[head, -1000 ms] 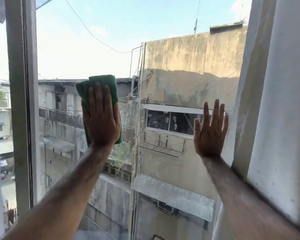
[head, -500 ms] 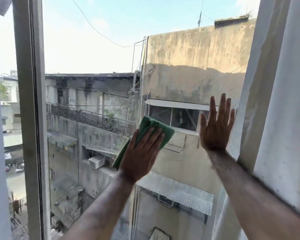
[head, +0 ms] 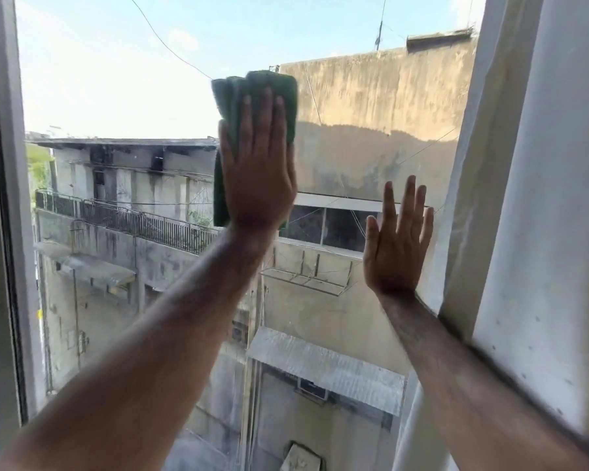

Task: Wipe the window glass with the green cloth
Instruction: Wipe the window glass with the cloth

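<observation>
The window glass (head: 116, 79) fills most of the view, with buildings and sky behind it. My left hand (head: 257, 168) lies flat on the pane at upper centre, fingers pointing up, pressing the folded green cloth (head: 252, 86) against the glass. The cloth sticks out above the fingertips and along the hand's left side. My right hand (head: 397, 243) rests flat on the glass to the lower right, fingers spread, holding nothing, close to the right frame.
A grey window frame (head: 4, 232) runs down the left edge. A pale frame and wall (head: 531, 198) close off the right side, and my right forearm lies along it.
My left hand has swept the cloth from the middle of the pane up and to the right, fingers turning upright. My right hand has stayed flat on the glass.
</observation>
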Available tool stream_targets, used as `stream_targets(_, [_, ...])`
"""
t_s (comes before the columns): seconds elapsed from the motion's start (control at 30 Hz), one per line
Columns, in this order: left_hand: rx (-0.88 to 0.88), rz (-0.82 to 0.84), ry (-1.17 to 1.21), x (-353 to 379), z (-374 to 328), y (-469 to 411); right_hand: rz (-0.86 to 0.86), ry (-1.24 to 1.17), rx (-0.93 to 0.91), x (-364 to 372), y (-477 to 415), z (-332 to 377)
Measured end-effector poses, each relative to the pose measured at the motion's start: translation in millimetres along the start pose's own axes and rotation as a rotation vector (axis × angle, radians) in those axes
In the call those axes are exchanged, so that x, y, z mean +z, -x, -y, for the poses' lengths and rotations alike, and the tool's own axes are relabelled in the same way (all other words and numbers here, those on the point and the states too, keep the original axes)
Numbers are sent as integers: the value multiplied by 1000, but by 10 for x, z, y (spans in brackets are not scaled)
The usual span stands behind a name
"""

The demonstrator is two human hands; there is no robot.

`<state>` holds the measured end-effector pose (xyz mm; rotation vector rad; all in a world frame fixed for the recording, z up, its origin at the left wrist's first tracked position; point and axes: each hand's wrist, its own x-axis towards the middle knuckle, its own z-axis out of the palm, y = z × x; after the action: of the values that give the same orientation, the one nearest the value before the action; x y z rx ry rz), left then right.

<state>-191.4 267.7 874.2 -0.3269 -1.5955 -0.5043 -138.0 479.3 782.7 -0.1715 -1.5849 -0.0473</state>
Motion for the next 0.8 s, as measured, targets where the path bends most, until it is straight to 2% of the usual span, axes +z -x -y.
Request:
stream_targets(0.1, [287,82,35,184,-434,532,3,-33,1,-27,-14,-20])
stream_targets(0.2, [478,204,39,248,-465,1451,-5,-59,11,-43,6,-12])
stream_targets(0.37, [501,352,-74,-3,349,2576,6,-70,16,-80,2,1])
stream_targets(0.47, [319,344,-96,-268,995,2453,3,-61,18,-88,11,2])
stream_targets(0.57, [-87,220,-121,-402,1393,1712,-15,-43,12,-60,23,8])
stream_targets(0.67, [-438,4,-95,-403,1282,761,-18,-29,20,-56,33,22])
stream_targets(0.73, [-504,-88,-78,-312,964,328,-14,-29,20,-48,38,19])
stream_targets(0.8, [-407,-99,-75,-181,490,162,-13,-32,18,-40,38,8])
